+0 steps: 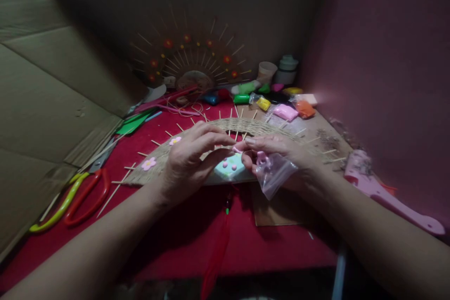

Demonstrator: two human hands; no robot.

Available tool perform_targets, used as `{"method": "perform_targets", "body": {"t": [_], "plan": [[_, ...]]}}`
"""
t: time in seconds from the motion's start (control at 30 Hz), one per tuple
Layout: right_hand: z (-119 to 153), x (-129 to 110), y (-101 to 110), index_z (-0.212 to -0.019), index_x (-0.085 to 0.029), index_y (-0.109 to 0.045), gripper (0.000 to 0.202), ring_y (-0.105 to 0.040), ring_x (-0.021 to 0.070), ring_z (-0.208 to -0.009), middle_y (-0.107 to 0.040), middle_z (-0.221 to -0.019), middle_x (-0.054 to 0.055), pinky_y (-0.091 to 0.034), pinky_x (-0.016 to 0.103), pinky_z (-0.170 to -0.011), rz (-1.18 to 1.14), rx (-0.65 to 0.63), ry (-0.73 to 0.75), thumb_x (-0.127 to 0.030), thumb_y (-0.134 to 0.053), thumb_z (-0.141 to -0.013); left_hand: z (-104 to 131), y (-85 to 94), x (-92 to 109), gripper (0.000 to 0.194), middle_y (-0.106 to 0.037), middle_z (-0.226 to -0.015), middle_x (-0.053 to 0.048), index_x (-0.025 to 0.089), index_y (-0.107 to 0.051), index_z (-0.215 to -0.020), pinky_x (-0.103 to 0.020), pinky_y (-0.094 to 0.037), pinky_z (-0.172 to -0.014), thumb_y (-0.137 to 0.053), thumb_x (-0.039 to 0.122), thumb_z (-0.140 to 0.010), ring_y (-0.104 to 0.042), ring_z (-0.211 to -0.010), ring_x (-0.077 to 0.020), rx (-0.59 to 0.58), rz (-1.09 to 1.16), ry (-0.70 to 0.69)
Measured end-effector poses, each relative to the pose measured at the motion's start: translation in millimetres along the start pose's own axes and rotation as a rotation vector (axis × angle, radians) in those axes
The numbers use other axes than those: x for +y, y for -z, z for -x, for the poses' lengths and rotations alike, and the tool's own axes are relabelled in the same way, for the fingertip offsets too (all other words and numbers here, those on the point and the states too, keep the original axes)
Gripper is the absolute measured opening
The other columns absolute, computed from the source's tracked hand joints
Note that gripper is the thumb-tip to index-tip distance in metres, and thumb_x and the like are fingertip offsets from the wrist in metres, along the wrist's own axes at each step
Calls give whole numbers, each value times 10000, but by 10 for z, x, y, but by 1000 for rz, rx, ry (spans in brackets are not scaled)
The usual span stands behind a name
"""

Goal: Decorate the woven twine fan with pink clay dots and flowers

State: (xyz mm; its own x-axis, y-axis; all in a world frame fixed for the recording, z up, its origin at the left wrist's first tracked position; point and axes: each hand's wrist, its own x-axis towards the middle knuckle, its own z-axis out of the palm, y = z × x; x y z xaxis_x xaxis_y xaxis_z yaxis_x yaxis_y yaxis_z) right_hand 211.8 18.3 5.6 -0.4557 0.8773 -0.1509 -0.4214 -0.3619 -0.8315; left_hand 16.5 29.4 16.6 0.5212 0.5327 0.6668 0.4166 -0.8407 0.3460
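A woven fan-shaped piece (246, 125) with thin sticks poking out of its edge lies in front of me. Two pink clay flowers (148, 164) with yellow centres sit on its left part. At its bottom middle is a pale blue panel (225, 168) bearing small pink balls. My left hand (197, 154) is over the fan's middle, its fingertips closed near a bit of pink clay (237, 150). My right hand (267, 147) pinches that pink clay at the fingertips and also holds a small clear bag (274, 176) with pink clay at its mouth.
Scissors (87, 197) with red and yellow handles lie at the left. Wrapped clay packs (285, 112), a cup (267, 71) and a bottle (286, 69) stand behind. A decorated fan (195, 63) is at the back. A pink tool (390, 197) lies right; a red tassel (218, 253) hangs in front.
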Motion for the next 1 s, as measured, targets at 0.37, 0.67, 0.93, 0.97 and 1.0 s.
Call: {"method": "perform_targets", "body": {"t": [0.37, 0.67, 0.93, 0.97, 1.0], "plan": [[15, -26, 12, -908, -95, -721, 229, -506, 85, -404, -631, -547, 35, -357, 188, -378, 39, -42, -31, -225, -645, -735, -25, -19, -11, 30, -644, -768, -8, 172, -683, -815, -224, -476, -644, -661, 163, -797, -585, -713, -107, 150, 274, 325], [-15, -68, -34, -755, -133, -658, 256, -537, 109, -519, -566, -570, 12, -472, 236, -519, -179, 189, -37, -371, -600, -829, -118, -12, -23, 138, -634, -640, 2, 154, -711, -864, -213, -442, -534, -685, 141, -728, -565, -560, -92, 237, 830, 720], [-21, -27, 6, -843, -109, -685, 139, -574, 136, -660, -643, -792, 67, -539, 278, -637, -151, 139, 64, -116, -641, -712, -54, 79, 97, 62, -634, -690, 12, 193, -713, -836, -205, -438, -558, -673, 188, -789, -569, -619, -91, 45, 541, 501], [-23, -18, 10, -857, -111, -686, 153, -576, 136, -669, -643, -803, 66, -541, 277, -639, -127, 127, 76, -106, -641, -711, -44, 85, 115, 69, -645, -735, 7, 194, -711, -848, -205, -451, -598, -664, 184, -799, -583, -669, -94, 29, 450, 437], [-27, -9, 13, -866, -113, -684, 161, -580, 138, -678, -643, -812, 67, -543, 277, -641, -106, 114, 85, -103, -638, -712, -35, 87, 128, 83, -655, -783, 1, 192, -708, -868, -209, -461, -645, -652, 174, -810, -594, -722, -100, 18, 355, 366]]}}
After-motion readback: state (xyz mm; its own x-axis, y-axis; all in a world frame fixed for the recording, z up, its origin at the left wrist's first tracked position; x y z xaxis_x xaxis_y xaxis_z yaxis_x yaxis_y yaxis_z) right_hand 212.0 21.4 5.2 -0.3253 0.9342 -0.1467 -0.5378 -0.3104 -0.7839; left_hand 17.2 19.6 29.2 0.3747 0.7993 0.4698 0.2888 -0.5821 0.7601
